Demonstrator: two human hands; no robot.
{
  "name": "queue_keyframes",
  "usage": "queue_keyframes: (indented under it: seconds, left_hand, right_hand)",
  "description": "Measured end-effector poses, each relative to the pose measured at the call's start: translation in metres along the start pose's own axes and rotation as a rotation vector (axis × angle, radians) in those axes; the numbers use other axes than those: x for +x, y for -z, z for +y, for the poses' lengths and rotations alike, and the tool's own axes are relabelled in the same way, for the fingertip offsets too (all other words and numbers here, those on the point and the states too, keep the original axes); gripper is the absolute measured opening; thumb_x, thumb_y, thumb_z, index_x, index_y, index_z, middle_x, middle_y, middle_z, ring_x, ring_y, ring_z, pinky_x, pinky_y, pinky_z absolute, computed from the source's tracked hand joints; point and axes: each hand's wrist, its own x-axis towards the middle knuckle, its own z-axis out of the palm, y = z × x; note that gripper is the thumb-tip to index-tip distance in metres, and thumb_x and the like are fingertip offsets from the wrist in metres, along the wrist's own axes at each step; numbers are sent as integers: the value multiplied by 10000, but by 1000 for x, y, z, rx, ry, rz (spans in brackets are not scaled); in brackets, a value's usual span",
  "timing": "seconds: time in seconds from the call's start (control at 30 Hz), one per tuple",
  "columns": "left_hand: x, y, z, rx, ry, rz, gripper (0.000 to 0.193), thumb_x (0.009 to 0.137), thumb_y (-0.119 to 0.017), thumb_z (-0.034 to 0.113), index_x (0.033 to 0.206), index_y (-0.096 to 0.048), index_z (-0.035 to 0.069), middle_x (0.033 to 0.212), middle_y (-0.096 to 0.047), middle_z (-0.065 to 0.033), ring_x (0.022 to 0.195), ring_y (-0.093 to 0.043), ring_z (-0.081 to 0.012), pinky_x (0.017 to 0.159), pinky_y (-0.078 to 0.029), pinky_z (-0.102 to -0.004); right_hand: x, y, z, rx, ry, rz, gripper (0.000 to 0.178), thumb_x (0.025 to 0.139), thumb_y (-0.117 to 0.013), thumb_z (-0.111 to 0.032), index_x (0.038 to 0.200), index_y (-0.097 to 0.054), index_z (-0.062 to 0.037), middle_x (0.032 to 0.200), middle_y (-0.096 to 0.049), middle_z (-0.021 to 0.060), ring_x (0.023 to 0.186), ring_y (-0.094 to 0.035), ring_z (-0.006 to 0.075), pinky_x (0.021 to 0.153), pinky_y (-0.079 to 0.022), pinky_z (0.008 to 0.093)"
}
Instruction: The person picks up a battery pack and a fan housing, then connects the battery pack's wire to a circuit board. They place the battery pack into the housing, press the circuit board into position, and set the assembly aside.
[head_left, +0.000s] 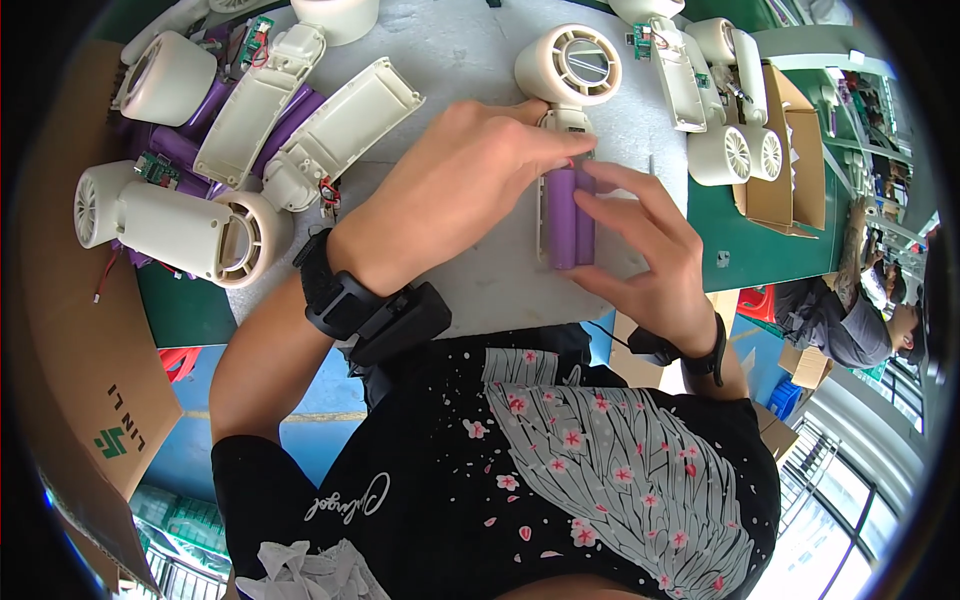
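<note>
A cream handheld fan housing [542, 225] lies in front of me on the pale work surface, its round head [567, 65] pointing away. In its open handle sits a purple battery pack [564, 225] of two side-by-side cells. My left hand [465, 185] reaches across from the left, its fingers closed at the fan's neck, just above the battery pack; its fingertips partly hide what is there. From the right, my right hand [655, 245] holds the battery pack, fingers at its upper right side and thumb near its lower end. A bit of red wire shows between the hands.
Several fan housings with purple battery packs, such as a cream handle shell [345, 120], are heaped at the left beside a cardboard box [95, 330]. More fan parts [720, 155] lie at the right, next to an open carton [795, 160]. Another person [850, 320] sits farther right.
</note>
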Motion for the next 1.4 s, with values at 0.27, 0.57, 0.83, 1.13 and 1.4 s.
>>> queue_keyframes:
  seconds: [0.27, 0.57, 0.83, 1.13, 1.4]
  left_hand:
    - [0, 2, -4, 119, -125, 26, 395, 831, -580, -50, 1186, -666, 99, 910, -646, -244, 713, -647, -354, 876, -543, -390]
    - [1, 6, 3, 40, -12, -10, 324, 827, -648, 37, 1133, -708, 127, 971, -672, -231, 661, -644, -277, 676, -539, -313]
    - [-3, 7, 2, -81, 37, -16, 413, 738, -781, 143, 1145, -710, 143, 992, -705, -191, 604, -617, -171, 608, -500, -283]
    - [5, 12, 9, -122, 186, -111, 503, 669, -829, 127, 1156, -704, 135, 1000, -708, -173, 625, -632, -171, 641, -514, -275]
    - [-3, 3, 2, -147, 61, 9, 476, 660, -822, 115, 1123, -710, 101, 898, -702, -144, 647, -644, -201, 646, -517, -295]
  right_hand:
    - [1, 2, -8, -166, 30, -49, 554, 528, -830, 25, 1063, -690, 18, 1317, -578, 179, 1035, -628, 296, 831, -552, 374]
    - [3, -1, -13, -219, -2, -44, 540, 527, -832, 24, 1047, -688, 7, 1320, -580, 181, 1041, -624, 315, 838, -548, 380]
    - [7, -1, -12, -122, -59, -44, 555, 553, -827, 69, 1065, -631, -19, 1287, -556, 175, 1051, -619, 324, 829, -569, 376]
    - [26, 3, -17, 6, -226, -79, 707, 542, -826, 107, 1180, -566, -52, 1262, -467, 147, 1043, -599, 304, 766, -591, 346]
    - [17, 3, -8, -14, -54, -118, 711, 555, -839, 45, 1209, -568, -20, 1238, -461, 146, 1024, -595, 324, 836, -562, 394]
